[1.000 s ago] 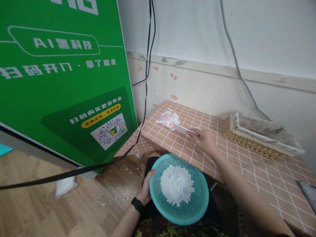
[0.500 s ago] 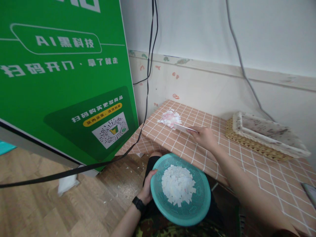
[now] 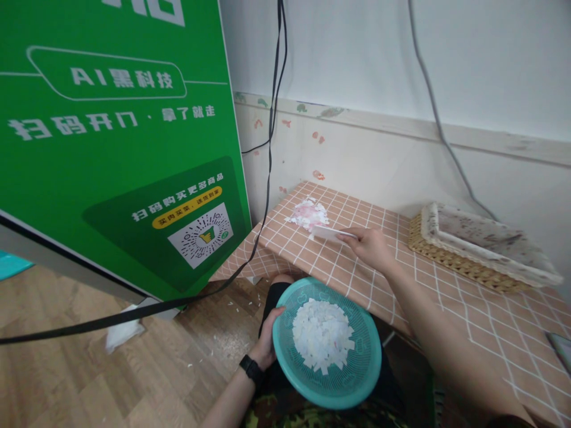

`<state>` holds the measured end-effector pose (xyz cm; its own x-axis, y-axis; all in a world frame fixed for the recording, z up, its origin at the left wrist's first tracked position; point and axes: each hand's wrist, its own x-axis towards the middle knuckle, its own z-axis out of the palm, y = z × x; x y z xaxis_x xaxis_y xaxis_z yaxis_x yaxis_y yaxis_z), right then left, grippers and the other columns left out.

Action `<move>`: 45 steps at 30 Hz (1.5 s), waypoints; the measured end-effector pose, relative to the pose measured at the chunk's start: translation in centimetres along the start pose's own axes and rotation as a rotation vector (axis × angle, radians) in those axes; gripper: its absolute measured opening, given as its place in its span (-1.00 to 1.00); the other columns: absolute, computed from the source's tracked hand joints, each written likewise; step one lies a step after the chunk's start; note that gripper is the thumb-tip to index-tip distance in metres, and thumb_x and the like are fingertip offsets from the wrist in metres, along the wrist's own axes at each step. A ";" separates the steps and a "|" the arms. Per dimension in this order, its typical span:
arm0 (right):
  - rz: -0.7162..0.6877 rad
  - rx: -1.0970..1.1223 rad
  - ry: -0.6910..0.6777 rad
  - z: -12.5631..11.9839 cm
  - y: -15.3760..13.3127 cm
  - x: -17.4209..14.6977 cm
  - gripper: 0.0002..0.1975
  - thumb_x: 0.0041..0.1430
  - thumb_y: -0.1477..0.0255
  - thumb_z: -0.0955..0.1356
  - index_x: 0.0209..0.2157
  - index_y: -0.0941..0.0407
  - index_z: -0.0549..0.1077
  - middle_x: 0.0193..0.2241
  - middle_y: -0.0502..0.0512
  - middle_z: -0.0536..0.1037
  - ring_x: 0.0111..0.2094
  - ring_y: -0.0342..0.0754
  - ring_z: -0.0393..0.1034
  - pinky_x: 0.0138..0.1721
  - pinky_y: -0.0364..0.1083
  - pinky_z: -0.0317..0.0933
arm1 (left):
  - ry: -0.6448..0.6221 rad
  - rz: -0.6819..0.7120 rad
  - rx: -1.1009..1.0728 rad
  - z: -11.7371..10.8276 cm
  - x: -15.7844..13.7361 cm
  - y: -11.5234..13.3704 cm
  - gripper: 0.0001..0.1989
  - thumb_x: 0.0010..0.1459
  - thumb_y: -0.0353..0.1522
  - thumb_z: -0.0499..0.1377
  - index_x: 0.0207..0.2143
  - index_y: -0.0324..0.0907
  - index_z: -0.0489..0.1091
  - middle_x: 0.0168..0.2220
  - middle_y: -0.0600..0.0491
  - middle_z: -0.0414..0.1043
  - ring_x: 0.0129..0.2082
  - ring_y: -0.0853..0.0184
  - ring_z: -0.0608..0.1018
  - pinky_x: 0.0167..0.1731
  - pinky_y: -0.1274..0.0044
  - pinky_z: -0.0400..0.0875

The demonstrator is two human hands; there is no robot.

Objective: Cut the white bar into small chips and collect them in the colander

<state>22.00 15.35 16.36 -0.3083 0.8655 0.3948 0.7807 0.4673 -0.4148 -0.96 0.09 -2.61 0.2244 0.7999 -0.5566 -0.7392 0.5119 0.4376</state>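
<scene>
My left hand (image 3: 269,334) grips the left rim of a round teal plastic basket (image 3: 307,392), which rests over my lap. Inside the basket lies a heap of small white paper scraps (image 3: 322,336). Over the table, my right hand (image 3: 369,245) pinches the end of a flat, stiff pale strip (image 3: 328,233); whether it is a card or a blade I cannot tell. The strip's far end reaches the near edge of a second pile of scraps (image 3: 308,213), white with pink patches, spread on the checked tabletop.
A woven basket with a cloth lining (image 3: 482,249) stands at the table's right, against the wall. The brown checked tablecloth (image 3: 428,309) covers the table. On the left rises a green cabinet (image 3: 120,160), with a black cable (image 3: 223,287) hanging past it. Scraps litter the floor.
The strip has turned slightly in my right hand, showing more of its flat side at the pile's near edge. The left hand and teal basket stay put.
</scene>
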 end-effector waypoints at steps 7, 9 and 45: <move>0.060 -0.016 0.067 0.6 0.1 -0.1 -0.72 0.13 0.26 0.27 -0.30 0.08 0.57 -0.42 0.07 0.60 -0.46 -0.05 0.44 -0.45 -0.12 0.18 | 0.007 -0.031 -0.017 -0.2 0.1 0.0 -0.74 0.00 -0.24 0.19 -0.47 -0.30 0.45 -0.55 0.03 0.49 -0.56 0.39 0.45 -0.41 0.55 0.33; 0.060 0.033 0.040 0.8 0.2 -0.2 -0.70 0.14 0.25 0.26 -0.28 0.08 0.57 -0.42 0.07 0.60 -0.48 -0.05 0.43 -0.47 -0.12 0.18 | 0.000 -0.039 -0.023 -0.3 0.2 -0.1 -0.74 0.00 -0.23 0.19 -0.46 -0.30 0.45 -0.55 0.02 0.49 -0.57 0.40 0.45 -0.42 0.56 0.33; 0.021 0.445 -0.236 0.3 -3.0 -5.2 -0.72 0.16 0.25 0.26 -0.25 0.05 0.55 -0.36 0.02 0.59 -0.44 -0.09 0.41 -0.44 -0.14 0.24 | 0.064 0.156 -0.021 2.7 -4.1 7.6 -0.82 0.01 -0.31 0.19 -0.38 -0.28 0.43 -0.48 -0.02 0.54 -0.49 0.26 0.55 -0.38 0.46 0.45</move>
<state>21.10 9.48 15.36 -0.4495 0.8688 0.2076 0.4963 0.4361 -0.7507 -5.81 1.59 4.88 0.0659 0.8473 -0.5271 -0.7749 0.3762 0.5079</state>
